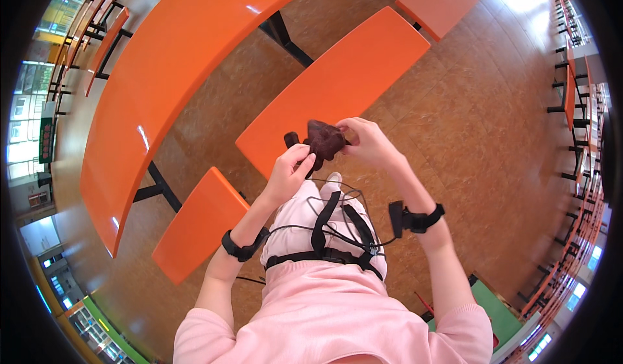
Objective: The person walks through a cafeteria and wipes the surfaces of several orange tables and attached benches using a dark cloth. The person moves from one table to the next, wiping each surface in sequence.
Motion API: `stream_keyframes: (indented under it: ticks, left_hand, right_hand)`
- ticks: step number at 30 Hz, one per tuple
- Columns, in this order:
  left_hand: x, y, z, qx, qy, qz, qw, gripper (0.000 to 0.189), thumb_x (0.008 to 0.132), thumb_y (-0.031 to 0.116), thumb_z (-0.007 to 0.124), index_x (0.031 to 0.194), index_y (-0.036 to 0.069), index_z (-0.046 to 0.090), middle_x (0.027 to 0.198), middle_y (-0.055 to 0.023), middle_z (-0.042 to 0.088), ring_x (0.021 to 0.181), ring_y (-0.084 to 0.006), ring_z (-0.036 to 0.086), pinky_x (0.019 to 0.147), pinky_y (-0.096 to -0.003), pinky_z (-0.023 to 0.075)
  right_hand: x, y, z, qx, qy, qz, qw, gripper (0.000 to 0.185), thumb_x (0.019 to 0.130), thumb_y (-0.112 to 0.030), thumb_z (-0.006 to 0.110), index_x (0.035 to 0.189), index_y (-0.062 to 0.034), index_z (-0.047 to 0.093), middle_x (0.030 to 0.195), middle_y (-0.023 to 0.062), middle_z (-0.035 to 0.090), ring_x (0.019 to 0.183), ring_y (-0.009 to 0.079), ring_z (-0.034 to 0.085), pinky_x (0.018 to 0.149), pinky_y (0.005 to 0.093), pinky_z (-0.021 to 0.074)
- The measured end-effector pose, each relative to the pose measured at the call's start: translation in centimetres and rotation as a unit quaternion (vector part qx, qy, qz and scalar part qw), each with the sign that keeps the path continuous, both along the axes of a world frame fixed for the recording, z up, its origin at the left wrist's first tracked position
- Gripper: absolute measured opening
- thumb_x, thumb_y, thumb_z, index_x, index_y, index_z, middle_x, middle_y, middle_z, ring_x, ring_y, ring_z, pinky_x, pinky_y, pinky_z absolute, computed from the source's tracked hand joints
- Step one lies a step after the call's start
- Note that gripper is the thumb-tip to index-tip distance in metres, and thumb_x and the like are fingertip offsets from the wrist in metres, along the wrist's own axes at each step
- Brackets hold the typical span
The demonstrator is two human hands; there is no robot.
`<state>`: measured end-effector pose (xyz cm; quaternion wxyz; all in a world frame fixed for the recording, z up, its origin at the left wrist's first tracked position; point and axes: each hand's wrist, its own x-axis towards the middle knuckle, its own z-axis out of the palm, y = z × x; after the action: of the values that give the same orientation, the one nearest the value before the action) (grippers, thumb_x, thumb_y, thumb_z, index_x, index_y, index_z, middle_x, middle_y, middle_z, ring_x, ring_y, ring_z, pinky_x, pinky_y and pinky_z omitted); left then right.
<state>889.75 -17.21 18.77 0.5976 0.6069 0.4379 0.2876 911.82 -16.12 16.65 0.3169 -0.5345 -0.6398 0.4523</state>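
Between both hands, above the end of an orange bench seat (336,91), is a dark brown lumpy object (325,139). It has several rounded lobes and may be a soft toy; its exact kind is not clear. My left hand (291,173) pinches its lower left side between thumb and fingers. At its upper right edge, the fingers and thumb of my right hand (366,142) grip it. One lobe sticks out to the left, past my left fingers. My fingers cover parts of both sides.
A long orange table (160,67) curves along the left, on black metal legs (287,40). Another orange seat (202,227) stands at lower left, and one more (440,3) at top right. Black cables (336,230) run between my forearm straps, across my lap. A green surface (496,310) lies at lower right.
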Motion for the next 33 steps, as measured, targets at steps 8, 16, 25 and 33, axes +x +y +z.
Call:
stream_keyframes:
  ticks: [8, 16, 25, 33]
  left_hand:
    - [2.2, 2.3, -0.6, -0.091, -0.068, -0.033, 0.993, 0.020, 0.092, 0.014, 0.054, 0.095, -0.004, 0.061, 0.084, -0.0015, 0.057, 0.075, -0.0062, 0.050, 0.068, -0.0216, 0.0414]
    - [6.5, 7.1, 2.1, 0.018, -0.127, -0.086, 0.988, 0.017, 0.088, 0.011, 0.058, 0.093, -0.005, 0.060, 0.102, -0.0078, 0.052, 0.087, -0.0148, 0.053, 0.075, -0.0260, 0.0438]
    - [5.4, 10.8, 3.8, 0.017, -0.112, -0.018, 0.993, 0.023, 0.086, -0.008, 0.046, 0.105, -0.004, 0.057, 0.111, -0.0097, 0.050, 0.097, -0.0189, 0.056, 0.078, -0.0246, 0.0462]
    - [5.6, 10.8, 0.3, -0.222, -0.082, 0.166, 0.957, 0.083, 0.073, 0.004, 0.074, 0.138, 0.009, 0.023, 0.125, -0.0149, 0.045, 0.105, -0.0195, 0.055, 0.079, -0.0287, 0.0500]
  right_hand:
    - [5.8, 3.1, 4.3, -0.007, -0.171, 0.175, 0.970, 0.013, 0.075, -0.008, 0.063, 0.083, 0.0023, 0.060, 0.080, 0.0129, 0.058, 0.074, 0.0272, 0.058, 0.064, 0.0350, 0.0479]
    - [7.9, 7.4, 11.2, 0.013, -0.180, 0.160, 0.970, 0.019, 0.083, -0.019, 0.060, 0.093, -0.0026, 0.062, 0.098, 0.0138, 0.060, 0.092, 0.0312, 0.058, 0.079, 0.0369, 0.0474]
    - [4.3, 13.2, 8.3, -0.118, 0.040, 0.110, 0.986, 0.026, 0.079, -0.005, 0.065, 0.102, 0.0009, 0.056, 0.101, 0.0147, 0.057, 0.098, 0.0238, 0.058, 0.083, 0.0327, 0.0478]
    - [2.6, 16.6, 11.4, 0.057, 0.016, 0.379, 0.924, 0.019, 0.070, 0.000, 0.058, 0.089, -0.0016, 0.054, 0.082, 0.0131, 0.056, 0.070, 0.0335, 0.058, 0.060, 0.0394, 0.0485]
